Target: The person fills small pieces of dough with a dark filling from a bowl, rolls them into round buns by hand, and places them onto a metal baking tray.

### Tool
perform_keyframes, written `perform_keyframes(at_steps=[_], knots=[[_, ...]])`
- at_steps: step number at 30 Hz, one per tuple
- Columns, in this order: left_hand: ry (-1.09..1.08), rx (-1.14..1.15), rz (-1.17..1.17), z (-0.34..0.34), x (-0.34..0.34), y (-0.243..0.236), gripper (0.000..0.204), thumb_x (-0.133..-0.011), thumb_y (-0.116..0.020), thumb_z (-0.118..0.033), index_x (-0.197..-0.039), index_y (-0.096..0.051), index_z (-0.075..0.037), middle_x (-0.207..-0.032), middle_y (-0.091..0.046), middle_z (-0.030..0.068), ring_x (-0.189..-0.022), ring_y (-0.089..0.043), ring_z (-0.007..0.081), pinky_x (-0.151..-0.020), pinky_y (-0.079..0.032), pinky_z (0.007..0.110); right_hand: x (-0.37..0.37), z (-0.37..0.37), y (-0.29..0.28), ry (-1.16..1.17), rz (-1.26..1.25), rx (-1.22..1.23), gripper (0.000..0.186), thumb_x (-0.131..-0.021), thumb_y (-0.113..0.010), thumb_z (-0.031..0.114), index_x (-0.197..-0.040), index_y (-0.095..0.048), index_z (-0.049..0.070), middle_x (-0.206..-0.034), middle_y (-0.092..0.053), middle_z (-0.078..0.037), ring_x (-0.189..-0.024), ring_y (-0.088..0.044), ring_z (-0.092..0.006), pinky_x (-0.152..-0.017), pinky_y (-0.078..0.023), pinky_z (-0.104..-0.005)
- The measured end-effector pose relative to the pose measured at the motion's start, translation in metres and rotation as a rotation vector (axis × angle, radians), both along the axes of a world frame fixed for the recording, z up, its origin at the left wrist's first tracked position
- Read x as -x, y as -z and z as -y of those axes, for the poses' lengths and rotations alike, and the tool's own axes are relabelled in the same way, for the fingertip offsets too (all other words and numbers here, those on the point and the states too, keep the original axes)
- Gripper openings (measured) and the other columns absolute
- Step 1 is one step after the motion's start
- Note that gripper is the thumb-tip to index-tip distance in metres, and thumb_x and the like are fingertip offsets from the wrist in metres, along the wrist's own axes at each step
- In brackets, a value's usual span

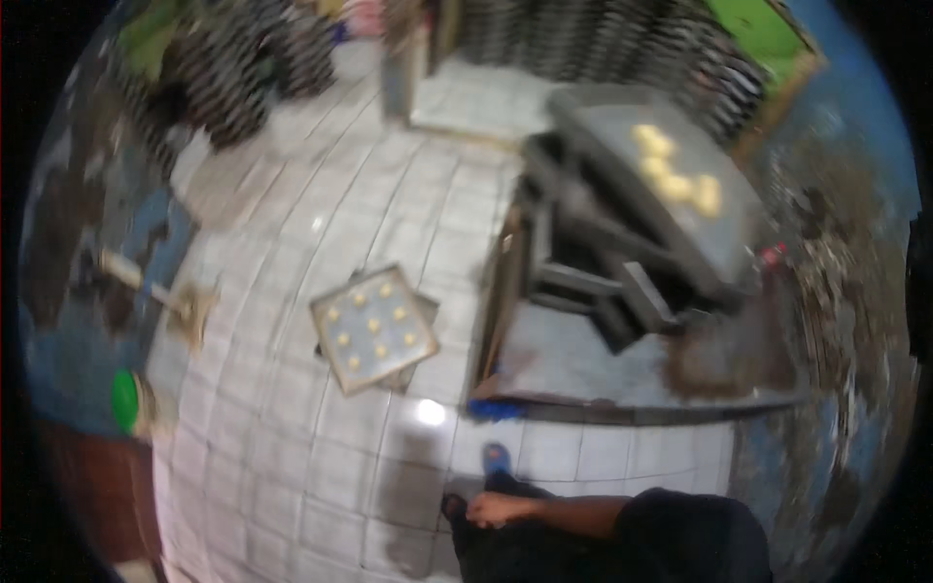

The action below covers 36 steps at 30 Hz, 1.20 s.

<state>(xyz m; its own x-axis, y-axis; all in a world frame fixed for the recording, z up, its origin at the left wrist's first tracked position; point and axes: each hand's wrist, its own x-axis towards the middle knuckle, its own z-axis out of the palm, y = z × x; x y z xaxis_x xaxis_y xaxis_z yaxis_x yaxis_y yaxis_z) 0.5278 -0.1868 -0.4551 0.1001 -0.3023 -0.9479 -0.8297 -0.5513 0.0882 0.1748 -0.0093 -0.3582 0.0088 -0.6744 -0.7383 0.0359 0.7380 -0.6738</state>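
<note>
Down at the lower edge, 1 hand (494, 508), seemingly the right, hangs loose and holds nothing, the left out of view; to lift the tray (374, 328) of dough pieces off the tiled floor (292, 466), grip opposite rims, keep it level.

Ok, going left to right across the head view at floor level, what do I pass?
Green round thing by the wall → tray of pale dough pieces on the tiled floor → dark metal machine carrying yellow dough lumps.

A pale tiled floor (292, 466) with a bright light glare, peeling blue walls (855, 117), stacked dark trays (243, 68) behind.
</note>
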Motion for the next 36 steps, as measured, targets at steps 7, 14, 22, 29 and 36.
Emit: perform_keyframes(at_steps=[7, 14, 22, 29, 36], knots=[[0.284, 0.376, -0.637, 0.071, 0.17, -0.091, 0.035, -0.099, -0.061, -0.035, -0.107, -0.067, -0.002, -0.091, -0.069, 0.005, -0.08, -0.064, 0.0186, -0.068, -0.052, 0.035, 0.07, -0.062, -0.153, -0.126, -0.487, 0.849, 0.028, -0.098, -0.059, 0.031, -0.094, -0.065, 0.004, -0.085, -0.067, -0.011, -0.08, -0.063, -0.0221, -0.074, -0.051, -0.0408], [0.382, 0.554, -1.553, -0.054, 0.483, -0.414, 0.042, -0.103, -0.061, -0.019, -0.138, -0.054, 0.003, -0.129, -0.064, 0.0152, -0.118, -0.062, 0.0235, -0.1, -0.05, 0.037, 0.273, -0.206, -0.489, 0.683, -0.564, 0.549, 0.021, -0.102, -0.062, 0.026, -0.099, -0.067, 0.006, -0.085, -0.071, -0.005, -0.078, -0.069, -0.0133, -0.072, -0.058, -0.0313], [1.079, 0.894, -2.004, -0.165, 0.609, -0.576, 0.038, -0.086, -0.075, -0.006, -0.123, -0.068, 0.0, -0.117, -0.071, 0.0191, -0.105, -0.069, 0.0354, -0.091, -0.055, 0.04, 0.612, -0.387, -0.461, 1.028, -1.525, -0.289, 0.049, -0.094, -0.065, 0.049, -0.104, -0.075, 0.002, -0.09, -0.075, -0.021, -0.088, -0.073, -0.0334, -0.081, -0.054, -0.0496], [0.693, 0.21, -1.827, -0.225, 0.672, -0.57, 0.022, -0.1, -0.059, -0.003, -0.118, -0.066, 0.007, -0.104, -0.072, 0.0148, -0.083, -0.07, 0.0176, -0.081, -0.056, 0.029, 0.637, -0.368, -0.467, 0.907, -1.381, -0.199, 0.046, -0.082, -0.079, 0.04, -0.105, -0.073, 0.001, -0.095, -0.075, -0.016, -0.084, -0.071, -0.0244, -0.076, -0.055, -0.0408], [0.163, -0.211, -1.8, -0.379, 0.688, -0.602, 0.046, -0.109, -0.048, -0.021, -0.148, -0.041, 0.003, -0.136, -0.057, 0.0164, -0.127, -0.057, 0.0252, -0.101, -0.052, 0.039, 0.381, -0.362, -0.531, 0.919, -1.72, 0.455, 0.03, -0.084, -0.079, 0.021, -0.103, -0.067, 0.0, -0.092, -0.067, -0.014, -0.082, -0.066, -0.0299, -0.076, -0.054, -0.0393]])
